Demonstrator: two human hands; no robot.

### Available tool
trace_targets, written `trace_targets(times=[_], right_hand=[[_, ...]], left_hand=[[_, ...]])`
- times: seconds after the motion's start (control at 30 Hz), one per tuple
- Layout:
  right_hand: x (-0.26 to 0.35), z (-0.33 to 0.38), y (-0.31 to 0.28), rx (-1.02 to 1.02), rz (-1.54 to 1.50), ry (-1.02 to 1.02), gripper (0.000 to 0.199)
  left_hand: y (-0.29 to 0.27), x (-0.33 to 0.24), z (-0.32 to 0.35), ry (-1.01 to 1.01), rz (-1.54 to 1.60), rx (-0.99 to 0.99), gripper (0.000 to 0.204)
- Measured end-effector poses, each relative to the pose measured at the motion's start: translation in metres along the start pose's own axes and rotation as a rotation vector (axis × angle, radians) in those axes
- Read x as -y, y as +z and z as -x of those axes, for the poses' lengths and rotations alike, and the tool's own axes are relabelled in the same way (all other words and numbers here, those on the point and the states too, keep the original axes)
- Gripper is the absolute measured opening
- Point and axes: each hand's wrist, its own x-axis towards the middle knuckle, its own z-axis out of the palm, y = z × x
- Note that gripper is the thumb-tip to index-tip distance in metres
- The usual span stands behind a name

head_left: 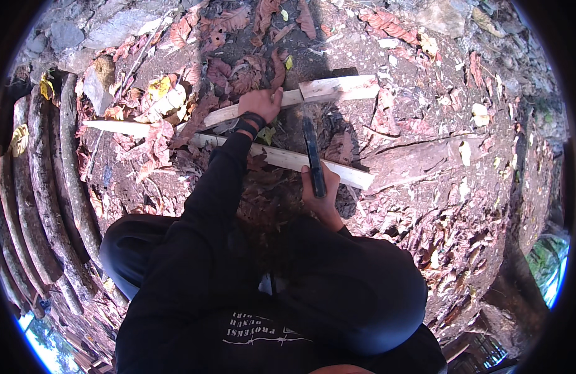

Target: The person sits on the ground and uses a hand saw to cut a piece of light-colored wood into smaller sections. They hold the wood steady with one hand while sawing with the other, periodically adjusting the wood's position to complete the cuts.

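My left hand (pixel 261 104), with a dark band at the wrist, is closed over a pale wooden stick (pixel 341 88) and holds it against the ground; part of the fingers is hidden. My right hand (pixel 322 198) grips the dark handle of what looks like a hand saw (pixel 311 146). Seen nearly edge-on, the saw points away from me, its far end meeting the stick to the right of my left hand. A thin dark line crosses the wood there. Closer to me, a second pale wooden stick (pixel 285 158) passes beneath the saw and my left forearm.
Dry brown leaves (pixel 244 78) cover much of the earth. Several round logs (pixel 48 181) lie side by side at the left. A pale pointed piece of wood (pixel 116 127) sticks out among leaves at left. Rocks (pixel 67 35) border the far left. My folded legs (pixel 363 280) are close below the sticks.
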Motion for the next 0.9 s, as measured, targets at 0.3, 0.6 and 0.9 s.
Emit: trace_targets(times=[0.3, 0.6, 0.9], right_hand=[[-0.008, 0.019, -0.017, 0.024, -0.025, 0.041, 0.009], [0.009, 0.001, -0.017, 0.06, -0.067, 0.135, 0.016], [0.016, 0.022, -0.059, 0.082, 0.079, 0.063, 0.013]], left_hand=[[0.004, 0.001, 0.003, 0.009, 0.015, -0.044, 0.063], [0.008, 0.005, -0.003, -0.019, -0.006, -0.04, 0.065], [0.001, 0.001, 0.001, -0.027, 0.079, -0.003, 0.053]])
